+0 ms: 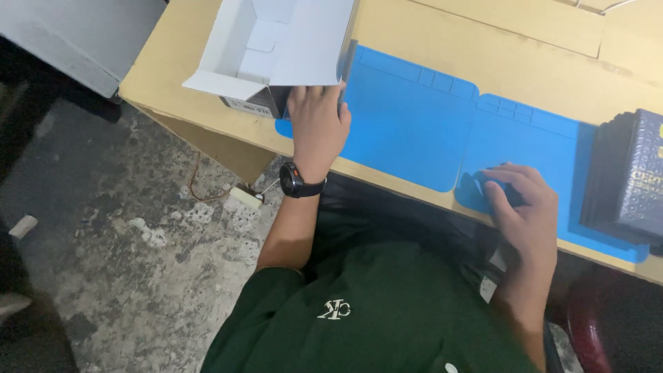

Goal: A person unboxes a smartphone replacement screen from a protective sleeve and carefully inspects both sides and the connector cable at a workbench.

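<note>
1. The left hand (316, 124) lay palm-down at the near left corner of the blue mat (414, 124), fingers stretched forward and resting against the lower edge of an open white cardboard box (276, 45); it pressed rather than clasped, with nothing closed inside the fingers.
2. That box sat at the left end of the pale wooden table (525, 62), flaps spread, its inside showing white card inserts. A dark object beneath its front edge touched the fingertips, though what it was could not be told.
3. A black wristwatch (295, 181) circled the left wrist.
4. The right hand (525, 204) rested on the mat's near edge, fingers curled around a small dark object (507, 193); it appeared to be held loosely, but the view was too dim to name it.
5. A stack of dark boxes (625, 176) stood just to the right of that hand, on the mat's far right part.
6. The person wore a dark green shirt (373, 311), and a rough concrete floor (124, 228) lay below the table.
</note>
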